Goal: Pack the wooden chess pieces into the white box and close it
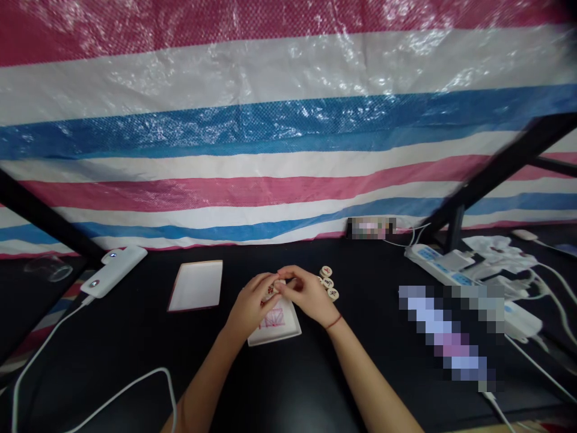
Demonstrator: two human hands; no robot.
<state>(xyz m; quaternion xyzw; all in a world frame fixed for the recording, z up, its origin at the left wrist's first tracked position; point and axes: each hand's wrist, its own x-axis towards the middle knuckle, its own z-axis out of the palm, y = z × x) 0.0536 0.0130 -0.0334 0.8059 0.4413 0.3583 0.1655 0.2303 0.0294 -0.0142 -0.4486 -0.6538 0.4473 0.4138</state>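
Note:
My left hand and my right hand meet above the far part of a shallow white box. Their curled fingertips close around round wooden Chinese chess pieces, one showing a red character. How many pieces are between the fingers is partly hidden. Pink and purple line markings show on the box floor below my hands. Just right of my right hand, several more Chinese chess pieces lie in a loose group, with red or black characters. A thin cord circles my right wrist.
A box lid lies inside-up on the black table. A white power strip with a cable is at left, another power strip with plugs at right. A striped plastic sheet hangs behind. Pixelated objects lie right and at the back.

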